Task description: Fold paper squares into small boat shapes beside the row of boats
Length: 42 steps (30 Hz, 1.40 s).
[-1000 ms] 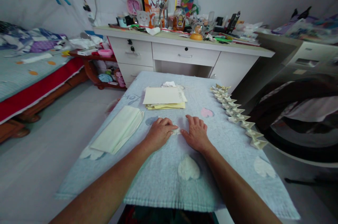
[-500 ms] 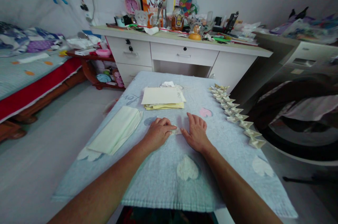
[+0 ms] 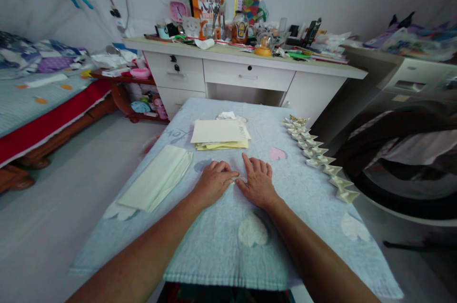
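A small piece of folded pale paper (image 3: 233, 180) lies on the cloth-covered table, mostly hidden beneath my fingers. My left hand (image 3: 215, 180) presses it down, thumb and index finger together at its edge, the other fingers curled. My right hand (image 3: 258, 183) rests palm down just to the right, fingers stretched apart, its thumb by the paper. Beyond my hands is a stack of cream and yellow paper sheets (image 3: 219, 130). To the left lies a folded pale green paper bundle (image 3: 157, 179). Along the right side runs a row of several folded paper pieces (image 3: 316, 154).
A light blue cloth (image 3: 214, 255) with heart shapes covers the table. Crumpled white paper (image 3: 226, 115) sits behind the stack. A cluttered white desk (image 3: 246, 74) stands at the far side, a washing machine (image 3: 410, 84) to the right, a bed (image 3: 46, 93) to the left.
My right hand has slid left, closer to my left hand, and now covers more of the small paper. My left hand has stayed nearly in place.
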Motion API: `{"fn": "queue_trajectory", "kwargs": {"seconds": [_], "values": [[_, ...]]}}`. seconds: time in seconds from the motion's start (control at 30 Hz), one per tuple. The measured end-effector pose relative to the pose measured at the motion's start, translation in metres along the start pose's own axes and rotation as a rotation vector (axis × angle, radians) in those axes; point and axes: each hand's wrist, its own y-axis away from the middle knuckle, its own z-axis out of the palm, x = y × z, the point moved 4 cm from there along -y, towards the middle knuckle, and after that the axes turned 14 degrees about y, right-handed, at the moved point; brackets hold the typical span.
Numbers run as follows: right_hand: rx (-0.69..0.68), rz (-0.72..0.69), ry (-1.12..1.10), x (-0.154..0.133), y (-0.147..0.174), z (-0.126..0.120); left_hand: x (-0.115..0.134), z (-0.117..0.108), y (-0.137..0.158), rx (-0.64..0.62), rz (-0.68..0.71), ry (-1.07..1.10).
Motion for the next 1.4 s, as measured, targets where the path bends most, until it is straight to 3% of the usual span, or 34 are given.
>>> {"fn": "queue_trajectory", "kwargs": {"seconds": [0.5, 1.4], "values": [[0.013, -0.006, -0.025, 0.001, 0.0, 0.001, 0.002, 0.001, 0.002, -0.002, 0.008, -0.046], [-0.093, 0.025, 0.009, 0.012, -0.001, 0.003, -0.004, 0.005, 0.002, -0.005, -0.053, -0.02]]}}
